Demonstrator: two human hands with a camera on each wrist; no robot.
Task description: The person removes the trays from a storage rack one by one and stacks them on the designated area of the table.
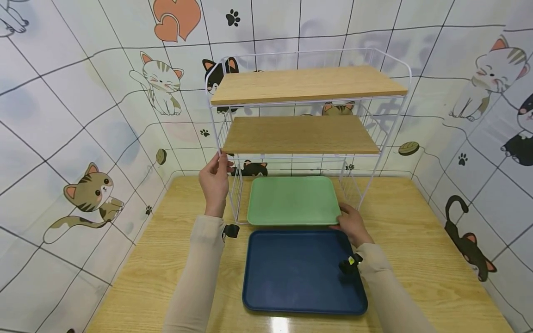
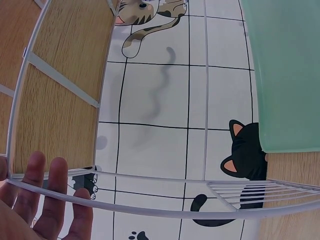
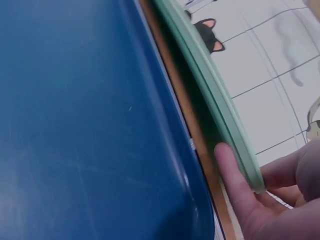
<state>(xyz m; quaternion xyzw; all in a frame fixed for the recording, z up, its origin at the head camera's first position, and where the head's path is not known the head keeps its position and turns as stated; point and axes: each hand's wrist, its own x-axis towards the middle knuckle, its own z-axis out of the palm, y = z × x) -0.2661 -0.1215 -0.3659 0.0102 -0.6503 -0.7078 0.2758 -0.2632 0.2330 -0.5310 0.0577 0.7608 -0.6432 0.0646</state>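
Note:
A white wire rack with an upper wooden shelf (image 1: 308, 85) and a middle wooden shelf (image 1: 300, 135) stands on the table. My left hand (image 1: 215, 185) grips the rack's left front post by the middle shelf; its fingers (image 2: 55, 180) curl round the white wire in the left wrist view. At the bottom level lies a green tray (image 1: 293, 201). My right hand (image 1: 354, 225) pinches this tray's front right corner, thumb on one side of the rim and fingers on the other. In the right wrist view the green tray's edge (image 3: 220, 95) is tilted, with a gap beneath it.
A larger dark blue tray (image 1: 300, 273) lies on the wooden table (image 1: 141, 277) directly in front of the rack, under my right wrist. White walls with a grid and cat pictures (image 1: 93, 192) close in the table at the back and sides.

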